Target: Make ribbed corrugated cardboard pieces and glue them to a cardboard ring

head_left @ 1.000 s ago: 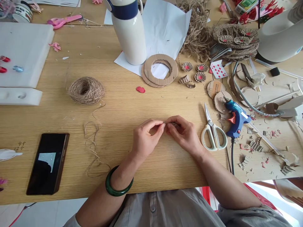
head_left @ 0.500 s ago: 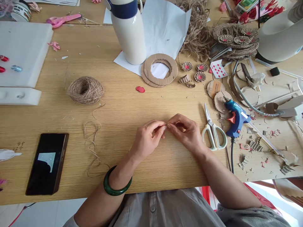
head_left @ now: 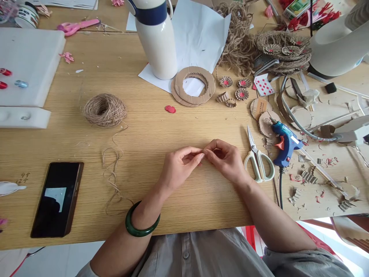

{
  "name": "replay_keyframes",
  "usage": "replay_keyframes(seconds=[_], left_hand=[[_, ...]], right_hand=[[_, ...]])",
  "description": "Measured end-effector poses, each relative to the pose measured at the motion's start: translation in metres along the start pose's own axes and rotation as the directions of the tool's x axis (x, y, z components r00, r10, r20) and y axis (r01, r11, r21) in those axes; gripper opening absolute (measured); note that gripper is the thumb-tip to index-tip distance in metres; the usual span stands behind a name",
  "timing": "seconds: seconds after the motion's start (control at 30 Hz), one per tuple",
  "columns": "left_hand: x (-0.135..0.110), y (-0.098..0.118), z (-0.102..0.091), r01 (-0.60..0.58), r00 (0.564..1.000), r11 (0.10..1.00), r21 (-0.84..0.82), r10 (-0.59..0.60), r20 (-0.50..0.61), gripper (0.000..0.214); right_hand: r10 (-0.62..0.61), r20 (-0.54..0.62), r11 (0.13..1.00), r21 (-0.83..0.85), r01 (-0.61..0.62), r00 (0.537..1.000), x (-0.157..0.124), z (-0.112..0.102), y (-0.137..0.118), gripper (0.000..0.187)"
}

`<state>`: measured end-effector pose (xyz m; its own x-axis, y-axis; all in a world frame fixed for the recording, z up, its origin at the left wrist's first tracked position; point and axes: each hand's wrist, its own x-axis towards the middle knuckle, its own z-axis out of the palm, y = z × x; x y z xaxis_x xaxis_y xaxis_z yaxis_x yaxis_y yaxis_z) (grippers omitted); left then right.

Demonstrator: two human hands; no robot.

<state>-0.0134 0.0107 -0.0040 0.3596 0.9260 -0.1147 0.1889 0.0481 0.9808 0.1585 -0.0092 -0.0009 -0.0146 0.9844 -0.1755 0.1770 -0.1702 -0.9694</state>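
My left hand (head_left: 181, 165) and my right hand (head_left: 226, 159) meet fingertip to fingertip above the table, both pinched closed. Whatever sits between the fingers is too small to make out. Loose twine (head_left: 115, 177) trails from the twine ball (head_left: 104, 110) at the left and runs out of sight by my left forearm, which wears a green bangle (head_left: 142, 227). Just right of my right hand lie scissors (head_left: 258, 161) with pale handles, closed. Beyond my hands are small red discs (head_left: 170, 109) and cardboard rings (head_left: 211, 86).
A blue glue gun (head_left: 285, 144) and cardboard scraps (head_left: 309, 176) lie at the right. A white flask (head_left: 160, 46) stands at the back beside small corrugated rosettes (head_left: 241, 94). At the left are a phone (head_left: 56, 200) and a white foam block (head_left: 29, 69).
My hands stay pinched together at nearly the same spot, with slight finger movement. The whole view has shifted a little; the things on the table lie as before.
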Motion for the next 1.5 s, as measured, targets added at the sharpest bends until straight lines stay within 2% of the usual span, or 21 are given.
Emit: replay_keyframes(seconds=[0.1,0.27,0.5,0.9,1.07,1.23,1.37,1.5], left_hand=[[0.0005,-0.0010,-0.0020,0.015,1.000,1.000,-0.004,-0.015,-0.014,0.014],[0.0017,0.0000,-0.0043,0.115,0.989,0.976,-0.187,-0.130,-0.068,0.018],[0.0026,-0.0005,-0.0007,0.125,0.984,0.958,-0.256,-0.152,-0.088,0.018],[0.0008,0.0010,0.0022,0.078,0.986,0.978,-0.196,-0.105,-0.132,0.019],[-0.0011,0.0003,0.0042,0.017,0.988,0.991,-0.131,-0.037,-0.152,0.016],[-0.0031,-0.0006,0.0038,-0.042,0.992,0.997,-0.062,0.034,-0.122,0.014],[-0.0038,0.0004,0.0032,-0.076,0.991,0.994,-0.076,0.067,-0.116,0.013],[-0.0028,0.0022,0.0035,-0.051,0.994,0.992,-0.115,0.039,-0.105,0.014]], right_hand=[[-0.013,0.016,1.000,0.012,0.013,1.000,0.0003,-0.0004,-0.0006,0.035],[0.023,0.008,0.997,0.079,-0.023,1.000,-0.0007,0.0018,-0.0029,0.037],[0.066,0.003,0.994,0.087,-0.066,0.998,-0.0018,0.0060,0.0019,0.033],[0.075,0.056,0.977,0.198,-0.085,0.996,-0.0031,0.0065,-0.0007,0.033],[0.065,0.057,0.971,0.225,-0.077,0.996,-0.0022,0.0072,0.0001,0.035],[0.088,0.049,0.941,0.322,-0.099,0.995,-0.0021,0.0079,-0.0001,0.035],[0.074,0.040,0.938,0.335,-0.083,0.996,-0.0020,0.0079,0.0016,0.034],[0.057,0.006,0.933,0.355,-0.055,0.998,-0.0014,0.0082,0.0022,0.034]])
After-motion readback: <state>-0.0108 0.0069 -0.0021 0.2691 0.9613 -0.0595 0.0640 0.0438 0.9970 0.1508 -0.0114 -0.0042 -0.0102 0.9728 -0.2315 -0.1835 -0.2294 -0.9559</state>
